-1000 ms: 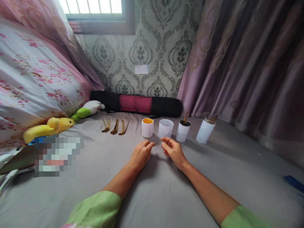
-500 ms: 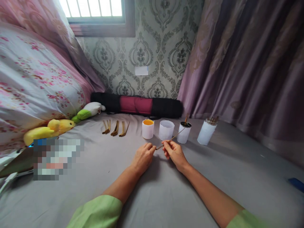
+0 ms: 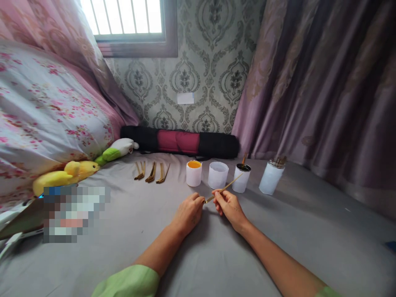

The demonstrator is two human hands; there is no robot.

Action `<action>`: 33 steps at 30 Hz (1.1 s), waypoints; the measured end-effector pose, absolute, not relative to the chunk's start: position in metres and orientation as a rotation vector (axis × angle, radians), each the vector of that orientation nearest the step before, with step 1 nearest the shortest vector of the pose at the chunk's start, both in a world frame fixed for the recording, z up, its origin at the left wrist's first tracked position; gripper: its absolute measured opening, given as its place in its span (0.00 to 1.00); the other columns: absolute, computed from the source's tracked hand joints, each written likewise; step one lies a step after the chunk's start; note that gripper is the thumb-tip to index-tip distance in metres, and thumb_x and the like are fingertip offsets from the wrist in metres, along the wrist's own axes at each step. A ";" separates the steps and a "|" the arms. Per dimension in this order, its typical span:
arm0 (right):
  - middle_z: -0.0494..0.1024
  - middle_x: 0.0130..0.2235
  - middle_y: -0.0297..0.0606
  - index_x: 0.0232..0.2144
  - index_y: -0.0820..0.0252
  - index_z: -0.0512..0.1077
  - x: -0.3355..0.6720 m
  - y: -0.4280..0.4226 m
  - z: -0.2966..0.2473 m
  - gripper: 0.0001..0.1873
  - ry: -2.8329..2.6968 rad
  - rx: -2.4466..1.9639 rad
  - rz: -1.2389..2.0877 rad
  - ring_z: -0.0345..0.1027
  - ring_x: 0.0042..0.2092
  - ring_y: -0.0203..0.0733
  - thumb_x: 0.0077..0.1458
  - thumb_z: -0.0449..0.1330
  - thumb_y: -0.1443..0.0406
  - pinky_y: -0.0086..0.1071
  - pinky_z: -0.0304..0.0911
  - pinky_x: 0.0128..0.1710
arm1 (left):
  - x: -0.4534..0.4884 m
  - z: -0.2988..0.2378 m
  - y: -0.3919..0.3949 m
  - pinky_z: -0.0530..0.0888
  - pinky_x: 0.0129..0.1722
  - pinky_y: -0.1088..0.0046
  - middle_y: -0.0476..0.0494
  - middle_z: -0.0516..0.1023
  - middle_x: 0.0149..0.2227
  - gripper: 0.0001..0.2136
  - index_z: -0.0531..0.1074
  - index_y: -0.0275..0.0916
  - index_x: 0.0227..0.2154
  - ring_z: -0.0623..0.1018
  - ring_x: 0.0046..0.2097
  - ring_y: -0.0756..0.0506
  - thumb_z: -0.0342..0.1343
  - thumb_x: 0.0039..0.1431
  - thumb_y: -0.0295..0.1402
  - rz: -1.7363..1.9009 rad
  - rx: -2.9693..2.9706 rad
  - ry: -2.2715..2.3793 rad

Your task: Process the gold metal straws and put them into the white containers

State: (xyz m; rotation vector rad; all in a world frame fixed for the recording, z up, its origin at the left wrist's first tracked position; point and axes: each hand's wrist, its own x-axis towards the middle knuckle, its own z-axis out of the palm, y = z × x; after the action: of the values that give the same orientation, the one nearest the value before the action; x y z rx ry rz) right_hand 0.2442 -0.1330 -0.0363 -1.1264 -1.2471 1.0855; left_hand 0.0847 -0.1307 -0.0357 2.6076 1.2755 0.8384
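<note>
Both hands are together over the grey sheet, on either side of one thin brown stick (image 3: 230, 182). My left hand (image 3: 188, 213) is closed, its fingertips pinching the lower end, where a small golden glint shows. Thumb and fingers of my right hand (image 3: 229, 208) grip the stick a little further up. Its free end slants up and right, in front of a white-wrapped can (image 3: 241, 181) with a dark inside and sticks standing in it. Left of that can stand a white paper-like cup (image 3: 218, 176) and a white-wrapped cup (image 3: 193, 176) with a yellow-orange inside.
A white-wrapped jar (image 3: 269, 179) of brown sticks stands at the right. Bent brown sticks lie in three groups (image 3: 151, 172) at the left. Further left are plush toys (image 3: 80, 170) and a blurred-out device (image 3: 71, 214). A black and maroon roll (image 3: 179, 141) lies along the wall.
The whole view has shifted slightly, so the things appear a little lower. Both hands keep hold of the stick, and more of it shows between them near the left fingertips.
</note>
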 end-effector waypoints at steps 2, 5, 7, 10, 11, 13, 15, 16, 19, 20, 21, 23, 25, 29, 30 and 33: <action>0.65 0.23 0.31 0.33 0.64 0.66 0.245 -0.132 -0.037 0.18 -1.250 -1.146 1.074 0.56 0.19 0.27 0.48 0.53 0.54 0.21 0.50 0.13 | 0.086 -0.038 -0.130 0.65 0.35 0.76 0.44 0.69 0.33 0.13 0.69 0.38 0.36 0.70 0.35 0.49 0.39 0.59 0.30 0.892 2.529 1.234; 0.65 0.23 0.31 0.33 0.63 0.66 0.245 -0.132 -0.039 0.18 -1.261 -1.168 1.060 0.56 0.18 0.27 0.48 0.53 0.54 0.21 0.49 0.13 | 0.087 -0.042 -0.128 0.64 0.32 0.77 0.45 0.69 0.31 0.11 0.70 0.38 0.33 0.69 0.32 0.50 0.41 0.57 0.29 0.966 2.421 1.182; 0.65 0.23 0.30 0.33 0.63 0.65 0.245 -0.132 -0.040 0.18 -1.267 -1.177 1.050 0.56 0.18 0.27 0.48 0.53 0.54 0.21 0.49 0.13 | 0.089 -0.045 -0.127 0.64 0.31 0.77 0.45 0.69 0.29 0.10 0.71 0.38 0.32 0.69 0.30 0.50 0.43 0.55 0.28 1.004 2.355 1.151; 0.64 0.22 0.30 0.33 0.63 0.65 0.246 -0.132 -0.040 0.18 -1.272 -1.180 1.037 0.56 0.19 0.28 0.48 0.53 0.54 0.22 0.49 0.13 | 0.090 -0.047 -0.126 0.64 0.32 0.77 0.45 0.71 0.29 0.10 0.72 0.36 0.33 0.69 0.30 0.50 0.46 0.52 0.27 1.046 2.243 1.118; 0.64 0.22 0.30 0.33 0.63 0.65 0.246 -0.132 -0.040 0.18 -1.273 -1.179 1.034 0.56 0.19 0.28 0.48 0.53 0.53 0.22 0.49 0.13 | 0.091 -0.048 -0.125 0.64 0.32 0.77 0.45 0.72 0.29 0.10 0.72 0.36 0.33 0.69 0.30 0.50 0.47 0.51 0.27 1.052 2.202 1.115; 0.64 0.22 0.30 0.33 0.63 0.65 0.247 -0.132 -0.040 0.18 -1.272 -1.175 1.033 0.57 0.19 0.28 0.48 0.53 0.53 0.22 0.49 0.13 | 0.092 -0.048 -0.125 0.65 0.33 0.76 0.44 0.73 0.30 0.10 0.72 0.35 0.33 0.70 0.31 0.49 0.48 0.50 0.27 1.052 2.114 1.121; 0.64 0.23 0.30 0.33 0.63 0.65 0.247 -0.131 -0.039 0.18 -1.267 -1.169 1.038 0.56 0.19 0.28 0.48 0.53 0.53 0.21 0.49 0.13 | 0.093 -0.048 -0.124 0.65 0.32 0.76 0.44 0.74 0.29 0.10 0.72 0.34 0.34 0.70 0.31 0.49 0.49 0.49 0.28 1.044 2.026 1.127; 0.64 0.23 0.30 0.33 0.62 0.65 0.247 -0.131 -0.039 0.18 -1.262 -1.167 1.041 0.56 0.19 0.28 0.47 0.53 0.53 0.21 0.49 0.13 | 0.094 -0.048 -0.124 0.65 0.31 0.76 0.44 0.74 0.29 0.10 0.72 0.34 0.34 0.70 0.30 0.49 0.49 0.49 0.29 1.040 1.981 1.121; 0.63 0.22 0.29 0.33 0.62 0.65 0.248 -0.131 -0.038 0.18 -1.250 -1.165 1.044 0.56 0.19 0.28 0.47 0.53 0.53 0.21 0.49 0.13 | 0.096 -0.048 -0.122 0.65 0.27 0.77 0.46 0.73 0.26 0.11 0.72 0.33 0.34 0.70 0.28 0.50 0.51 0.48 0.31 1.014 1.825 1.071; 0.63 0.22 0.29 0.33 0.62 0.65 0.248 -0.131 -0.038 0.18 -1.248 -1.166 1.043 0.56 0.19 0.28 0.47 0.53 0.53 0.21 0.48 0.13 | 0.097 -0.048 -0.122 0.65 0.24 0.78 0.47 0.72 0.24 0.11 0.71 0.33 0.34 0.69 0.26 0.51 0.51 0.48 0.32 0.995 1.760 1.055; 0.63 0.22 0.29 0.33 0.62 0.65 0.248 -0.131 -0.037 0.18 -1.249 -1.165 1.041 0.56 0.19 0.28 0.47 0.53 0.53 0.21 0.48 0.13 | 0.097 -0.048 -0.122 0.64 0.21 0.78 0.48 0.70 0.23 0.11 0.71 0.33 0.34 0.68 0.24 0.52 0.51 0.47 0.32 0.974 1.686 1.042; 0.63 0.22 0.29 0.33 0.62 0.65 0.248 -0.131 -0.037 0.18 -1.253 -1.156 1.035 0.56 0.19 0.28 0.47 0.54 0.53 0.21 0.49 0.13 | 0.100 -0.047 -0.122 0.62 0.17 0.79 0.50 0.68 0.21 0.13 0.69 0.31 0.35 0.66 0.20 0.53 0.52 0.47 0.33 0.941 1.529 1.012; 0.63 0.22 0.29 0.33 0.62 0.65 0.249 -0.131 -0.037 0.18 -1.261 -1.143 1.027 0.56 0.19 0.28 0.47 0.54 0.53 0.21 0.49 0.13 | 0.101 -0.044 -0.123 0.62 0.15 0.80 0.49 0.69 0.22 0.14 0.67 0.30 0.35 0.66 0.19 0.54 0.53 0.46 0.33 0.931 1.385 0.963; 0.63 0.22 0.29 0.34 0.62 0.65 0.251 -0.131 -0.036 0.19 -1.272 -1.143 1.021 0.56 0.20 0.28 0.47 0.53 0.52 0.22 0.50 0.14 | 0.100 -0.037 -0.125 0.65 0.17 0.79 0.45 0.71 0.25 0.14 0.66 0.29 0.36 0.69 0.22 0.53 0.55 0.44 0.29 0.915 1.166 0.859; 0.63 0.22 0.29 0.34 0.62 0.65 0.251 -0.131 -0.035 0.19 -1.275 -1.145 1.022 0.56 0.20 0.28 0.47 0.53 0.52 0.22 0.50 0.14 | 0.100 -0.036 -0.126 0.65 0.17 0.79 0.44 0.72 0.25 0.14 0.66 0.29 0.36 0.69 0.22 0.53 0.55 0.44 0.28 0.905 1.115 0.836; 0.63 0.22 0.29 0.34 0.62 0.65 0.252 -0.131 -0.035 0.19 -1.293 -1.136 1.028 0.56 0.20 0.28 0.47 0.53 0.52 0.22 0.50 0.14 | 0.096 -0.032 -0.128 0.66 0.19 0.79 0.41 0.73 0.27 0.14 0.65 0.29 0.38 0.71 0.23 0.53 0.54 0.45 0.25 0.865 0.980 0.747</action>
State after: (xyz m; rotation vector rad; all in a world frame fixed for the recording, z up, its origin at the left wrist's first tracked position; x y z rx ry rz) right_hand 0.2524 -0.1311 -0.0353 -1.1360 -1.2929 1.0285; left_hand 0.0963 -0.1276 -0.0323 0.9795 0.7469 0.8653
